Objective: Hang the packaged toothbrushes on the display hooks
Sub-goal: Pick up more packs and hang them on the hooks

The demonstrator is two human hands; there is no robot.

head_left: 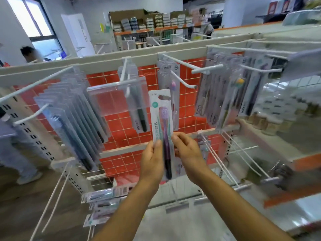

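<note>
The left hand (152,159) and the right hand (188,152) rise from the lower middle of the frame. They meet on one packaged toothbrush (162,122), held upright at the centre in front of the red grid panel (121,124).

The left grip is closed round the pack's lower left edge, with the thumb on the front and the fingers behind. The right grip is curled at the pack's right edge at about the same height. Its fingertips pinch that edge, though blur hides the exact contact.

The pack holds a purple brush with a dark handle. Its white top, with the hang slot, lies below and to the left of the tip of a bare white hook (184,80) and apart from it, so the pack hangs on no hook. Just behind its top, a single pack (172,87) hangs near the back of that hook.

At centre left a clear tag holder (119,96) sits on the end of another hook. A dense row of packs (74,115) fills a hook at the left of the frame. Another cluster (224,94) hangs at the upper right, and more packs (102,197) show at the lower left.
</note>
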